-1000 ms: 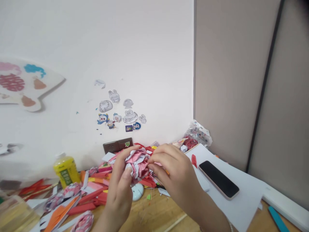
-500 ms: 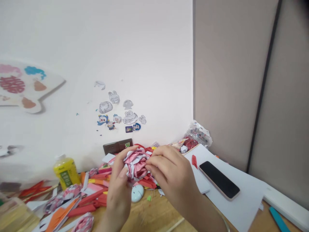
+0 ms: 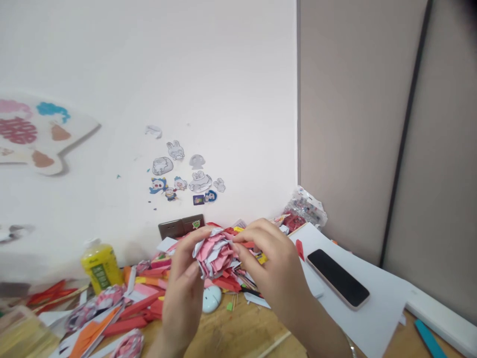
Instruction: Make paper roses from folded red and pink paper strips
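Note:
A pink and white folded-paper ball (image 3: 213,253) is held up above the wooden table. My left hand (image 3: 185,283) curls round its left side, thumb in front and index finger over the top. On the right, my right hand (image 3: 274,268) pinches the ball's edge between thumb and fingertips. Below the ball lies a round pale-blue object (image 3: 211,299) with a face-like marking. Red, pink and orange folded paper strips (image 3: 143,303) lie heaped behind and to the left of my hands.
A yellow bottle (image 3: 101,266) stands at the left by the wall. On white paper (image 3: 376,318) at the right rests a phone (image 3: 338,277), with a teal tool (image 3: 429,338) beyond it. Behind the heap is a dark box (image 3: 181,226); a clear plastic bag (image 3: 307,206) sits in the corner.
The paper ball has turned slightly in my left hand. My right hand has shifted a little right and up, its fingers pinching nearer the ball's upper right edge.

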### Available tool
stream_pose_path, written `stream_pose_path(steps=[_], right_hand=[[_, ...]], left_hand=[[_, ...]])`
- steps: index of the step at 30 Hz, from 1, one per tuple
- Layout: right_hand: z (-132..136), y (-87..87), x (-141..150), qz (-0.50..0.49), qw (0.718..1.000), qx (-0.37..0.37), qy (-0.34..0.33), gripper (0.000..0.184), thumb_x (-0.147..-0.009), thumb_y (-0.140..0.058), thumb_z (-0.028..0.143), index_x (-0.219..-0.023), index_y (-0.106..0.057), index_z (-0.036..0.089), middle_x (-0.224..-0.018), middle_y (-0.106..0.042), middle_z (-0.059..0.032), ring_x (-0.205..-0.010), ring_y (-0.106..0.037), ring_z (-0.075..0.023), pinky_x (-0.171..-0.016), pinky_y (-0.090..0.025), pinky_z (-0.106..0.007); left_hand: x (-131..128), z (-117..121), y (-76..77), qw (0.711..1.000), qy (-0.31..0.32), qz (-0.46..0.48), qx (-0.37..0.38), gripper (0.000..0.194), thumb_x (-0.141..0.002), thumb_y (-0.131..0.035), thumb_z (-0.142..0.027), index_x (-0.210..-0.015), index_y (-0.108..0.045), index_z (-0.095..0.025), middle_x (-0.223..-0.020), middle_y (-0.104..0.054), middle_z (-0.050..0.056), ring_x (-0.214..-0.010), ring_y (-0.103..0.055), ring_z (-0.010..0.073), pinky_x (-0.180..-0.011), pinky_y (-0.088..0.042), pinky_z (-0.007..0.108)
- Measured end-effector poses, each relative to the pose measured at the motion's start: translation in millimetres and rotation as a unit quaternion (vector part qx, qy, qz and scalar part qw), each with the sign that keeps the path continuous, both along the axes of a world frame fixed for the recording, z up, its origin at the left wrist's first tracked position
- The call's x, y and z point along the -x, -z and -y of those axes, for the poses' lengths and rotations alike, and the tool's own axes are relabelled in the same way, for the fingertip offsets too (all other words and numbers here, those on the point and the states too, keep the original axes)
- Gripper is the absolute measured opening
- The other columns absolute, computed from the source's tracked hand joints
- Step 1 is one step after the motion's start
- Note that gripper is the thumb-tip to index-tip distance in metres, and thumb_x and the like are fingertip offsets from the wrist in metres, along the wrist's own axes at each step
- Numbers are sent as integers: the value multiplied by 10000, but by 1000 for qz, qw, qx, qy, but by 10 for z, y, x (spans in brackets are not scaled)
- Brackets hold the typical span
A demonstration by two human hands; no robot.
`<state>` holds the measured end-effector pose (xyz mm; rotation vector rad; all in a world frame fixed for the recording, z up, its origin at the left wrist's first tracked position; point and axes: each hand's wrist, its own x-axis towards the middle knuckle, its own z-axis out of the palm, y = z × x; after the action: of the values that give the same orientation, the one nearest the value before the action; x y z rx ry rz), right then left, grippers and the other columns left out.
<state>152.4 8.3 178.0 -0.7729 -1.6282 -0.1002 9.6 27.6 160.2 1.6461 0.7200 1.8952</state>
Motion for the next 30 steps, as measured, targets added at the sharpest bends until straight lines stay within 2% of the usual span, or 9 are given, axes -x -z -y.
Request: stream_pose_path(steps=[3, 6, 12, 20, 30], right_hand=[[3, -4, -8, 14, 1000, 4, 5, 77, -818, -568, 134, -806, -627, 183, -776, -613, -11, -758, -560, -147, -669, -433, -265], [6, -8, -17, 17, 1000, 16, 8, 71, -804, -582, 121, -801, -626, 177, -783, -616, -13, -764, -562, -150, -663, -425, -261], [11, -17, -11, 15, 999, 25, 19, 96, -804, -576, 107, -746, -598, 180, -752, -607, -8, -740, -552, -151, -642, -408, -260], [21, -14, -10, 13, 999, 19, 42, 140, -829, -544, 127, -702, -562, 183, -718, -588, -10, -713, -536, -151, -628, -413, -258], [19, 18, 37, 42, 996, -5, 73, 198, -888, -467, 162, -753, -612, 177, -742, -610, -36, -715, -549, -156, -649, -438, -258]], left_hand=[[16, -24, 45, 999, 7, -25, -38, 267, -805, -466, -218, -995, -643, -281, -1111, -628, 5, -1103, -526, 223, -912, -436, 321], [35, -43, 83, 995, -22, -71, -61, 254, -828, -479, -216, -1008, -636, -305, -1139, -613, -8, -1130, -503, 207, -952, -394, 309], [58, -68, 167, 998, 22, -43, -49, 247, -844, -473, -285, -1044, -615, -259, -1227, -543, 54, -1179, -454, 272, -973, -373, 413], [59, -50, 158, 995, 29, -59, -70, 265, -846, -463, -231, -1066, -602, -282, -1237, -525, 38, -1196, -426, 269, -1014, -311, 430], [21, -25, 136, 998, -2, -37, -60, 240, -818, -497, -295, -1013, -637, -282, -1189, -582, 45, -1159, -483, 278, -978, -375, 426]])
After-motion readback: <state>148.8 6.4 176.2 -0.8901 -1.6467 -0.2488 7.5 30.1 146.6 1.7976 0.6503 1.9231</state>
